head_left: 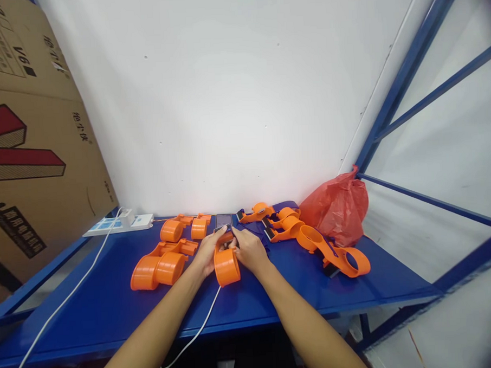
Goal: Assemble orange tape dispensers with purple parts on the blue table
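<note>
An orange tape dispenser (227, 268) is held between both hands over the middle of the blue table, its round hub toward me. My left hand (208, 252) is closed round its left side, thumb on the front end. My right hand (250, 250) grips the right side, fingers near a small dark and metallic part (223, 227) at the far end. The fingers partly hide that part. To the left lie several orange dispenser bodies (170, 269). On the right are several dispensers (290, 225) with dark blade ends fitted.
A red plastic bag (339, 208) stands at the table's back right. At the back left are a white power strip (135, 223) and a white cable (77, 286). A large cardboard box (44, 138) rises on the left. Blue frame bars (412, 84) border the right.
</note>
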`<state>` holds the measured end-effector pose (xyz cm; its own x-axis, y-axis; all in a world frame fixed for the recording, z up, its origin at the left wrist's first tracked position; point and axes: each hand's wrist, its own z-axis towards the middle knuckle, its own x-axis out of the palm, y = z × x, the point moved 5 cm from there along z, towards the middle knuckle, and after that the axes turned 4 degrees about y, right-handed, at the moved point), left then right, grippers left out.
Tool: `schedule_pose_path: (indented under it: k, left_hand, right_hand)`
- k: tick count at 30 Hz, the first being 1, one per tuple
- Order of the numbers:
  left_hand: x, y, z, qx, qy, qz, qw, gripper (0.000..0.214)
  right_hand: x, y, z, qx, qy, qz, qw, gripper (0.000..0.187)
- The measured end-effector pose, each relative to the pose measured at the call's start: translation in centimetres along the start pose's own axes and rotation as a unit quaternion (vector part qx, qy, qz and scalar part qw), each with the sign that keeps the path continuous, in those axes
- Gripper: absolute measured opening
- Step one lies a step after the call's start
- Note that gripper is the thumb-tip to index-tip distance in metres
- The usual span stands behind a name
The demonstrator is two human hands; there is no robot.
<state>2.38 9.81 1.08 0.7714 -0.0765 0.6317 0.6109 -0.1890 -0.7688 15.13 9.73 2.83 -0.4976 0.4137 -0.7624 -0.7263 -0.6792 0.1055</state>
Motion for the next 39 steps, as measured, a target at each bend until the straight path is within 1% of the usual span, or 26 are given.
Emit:
schedule_pose_path:
  k: [3,7,12,14,16,19,22,24,27,31,32,34,36,37,39]
  left_hand:
    - [0.2,0.0,-0.1,-0.008,0.001,-0.001,1.000,0.038]
    - [0.4,-0.1,-0.2,-0.004,0.007,0.011,1.000,0.038]
    - [0.4,-0.8,-0.4,0.003,-0.012,0.041,0.999,0.037]
    - [0.3,-1.3,-0.6,0.032,-0.030,0.070,0.997,0.038]
    - [0.2,-1.7,-0.7,0.080,-0.038,0.125,0.988,0.040]
    - [0.5,-1.9,-0.8,0.138,-0.020,0.220,0.965,0.043]
    - [0.6,-1.7,-0.7,0.153,-0.006,0.268,0.951,0.045]
    - [0.5,-1.7,-0.8,0.146,-0.001,0.270,0.952,0.043]
    - [0.5,-1.9,-0.9,0.131,0.005,0.242,0.961,0.041]
    - [1.2,-2.1,-1.0,0.107,0.051,0.193,0.974,0.040]
    - [1.3,-2.2,-1.0,0.107,0.053,0.186,0.975,0.040]
    - [1.3,-2.4,-1.0,0.109,0.032,0.174,0.978,0.040]
    - [1.2,-2.4,-0.9,0.106,0.014,0.163,0.981,0.040]
    - [1.2,-2.4,-0.9,0.106,0.011,0.158,0.982,0.040]
    - [1.1,-2.4,-0.9,0.107,0.009,0.155,0.982,0.040]
  right_hand:
    - [0.2,-0.1,-0.1,-0.005,-0.001,-0.008,1.000,0.045]
    - [0.2,0.0,-0.1,-0.008,0.006,0.011,1.000,0.046]
    - [-1.2,0.0,0.3,-0.020,-0.021,0.072,0.997,0.043]
    - [-2.0,-0.3,0.4,-0.024,-0.027,0.108,0.993,0.040]
    - [-2.6,-0.7,0.4,-0.018,-0.032,0.129,0.991,0.037]
    - [-3.1,-1.2,0.3,0.001,-0.043,0.135,0.990,0.034]
    - [-2.9,-1.3,0.2,0.019,-0.048,0.149,0.987,0.032]
    - [-2.8,-1.2,0.3,0.029,-0.039,0.164,0.985,0.032]
    - [-3.0,-1.2,0.4,0.045,-0.030,0.195,0.979,0.030]
    - [-4.1,-2.8,0.5,0.121,-0.075,0.257,0.956,0.027]
    - [-4.4,-3.3,0.5,0.141,-0.087,0.254,0.953,0.027]
    - [-4.7,-4.2,0.4,0.177,-0.097,0.208,0.957,0.026]
    - [-4.6,-4.8,0.4,0.203,-0.067,0.136,0.967,0.024]
    - [-4.3,-4.9,0.5,0.206,-0.035,0.103,0.973,0.023]
    - [-3.5,-4.8,0.5,0.192,0.048,0.054,0.979,0.021]
